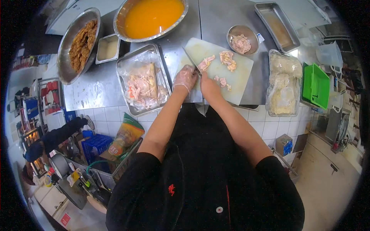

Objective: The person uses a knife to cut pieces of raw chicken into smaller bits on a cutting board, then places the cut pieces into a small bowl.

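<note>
A kitchen knife (190,59) is held by its handle in my right hand (210,86), its blade pointing away to the upper left over a white cutting board (241,73). My left hand (185,77), in a clear plastic glove, is curled right beside the blade at the board's left side. What its fingers touch is hidden. A strip of raw meat (206,63), seemingly chicken, lies just right of the blade. Farther right sits a fatty yellowish piece (228,60), with several small scraps (223,82) nearer to me.
Left of the board, a metal tray (138,111) holds bagged raw meat. Behind stand a bowl of orange liquid (154,18), a bowl of browned food (83,46) and a small metal bowl of cut meat (242,43). Wrapped trays (284,83) and a green bin (316,85) are right.
</note>
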A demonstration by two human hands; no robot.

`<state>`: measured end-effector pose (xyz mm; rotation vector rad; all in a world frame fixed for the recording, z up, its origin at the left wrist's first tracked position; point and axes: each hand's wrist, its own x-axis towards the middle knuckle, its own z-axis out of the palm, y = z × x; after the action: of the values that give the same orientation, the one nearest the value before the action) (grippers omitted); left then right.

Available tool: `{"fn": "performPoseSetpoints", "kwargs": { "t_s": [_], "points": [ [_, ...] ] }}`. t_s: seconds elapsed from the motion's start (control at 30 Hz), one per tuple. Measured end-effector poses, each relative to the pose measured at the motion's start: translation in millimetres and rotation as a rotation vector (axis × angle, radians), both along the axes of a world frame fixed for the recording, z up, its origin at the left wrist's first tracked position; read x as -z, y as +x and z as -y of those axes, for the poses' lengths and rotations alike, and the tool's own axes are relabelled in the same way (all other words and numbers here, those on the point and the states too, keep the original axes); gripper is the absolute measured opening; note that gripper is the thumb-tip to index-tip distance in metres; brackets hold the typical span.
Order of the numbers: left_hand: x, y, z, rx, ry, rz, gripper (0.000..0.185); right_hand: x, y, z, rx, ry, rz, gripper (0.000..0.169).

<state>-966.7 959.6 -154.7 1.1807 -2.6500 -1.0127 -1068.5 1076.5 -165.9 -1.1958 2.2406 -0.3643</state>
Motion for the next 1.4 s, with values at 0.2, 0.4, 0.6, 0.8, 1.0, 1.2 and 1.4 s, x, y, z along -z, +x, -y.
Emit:
{"fn": "performPoseSetpoints", "kwargs": {
  "t_s": [0.2, 0.4, 0.6, 0.8, 1.0, 1.2, 1.4],
  "points": [
    [17.1, -7.8, -1.4, 0.038, -0.047, 0.111, 0.026, 7.3, 0.9, -7.2, 0.012, 0.050, -0.011, 0.023],
    [19.0, -5.2, -7.1, 0.006, -0.062, 0.081, 0.027, -18.4, 1.9, -16.2, -0.027, 0.230, 0.090, 0.024],
    [22.2, -5.6, -9.7, -0.004, -0.087, 0.074, 0.025, -25.0, 3.2, -44.1, -0.023, 0.230, 0.086, 0.022],
    [21.0, -12.5, -1.6, 0.017, -0.117, 0.093, 0.025, 8.8, 1.3, -110.4, 0.038, 0.090, -0.010, 0.023],
    [25.1, -9.0, 5.3, -0.092, -0.141, 0.041, 0.026, -53.2, -5.1, -134.4, 0.013, 0.259, 0.075, 0.028],
    [11.0, 10.1, 7.4, -0.089, -0.046, 0.014, 0.025, -55.8, -9.2, -154.8, 0.027, 0.158, 0.095, 0.029],
    [-16.2, 34.3, 0.4, -0.221, 0.050, -0.129, 0.026, -54.9, -14.7, -152.7, 0.068, 0.020, 0.070, 0.028]
  ]
}}
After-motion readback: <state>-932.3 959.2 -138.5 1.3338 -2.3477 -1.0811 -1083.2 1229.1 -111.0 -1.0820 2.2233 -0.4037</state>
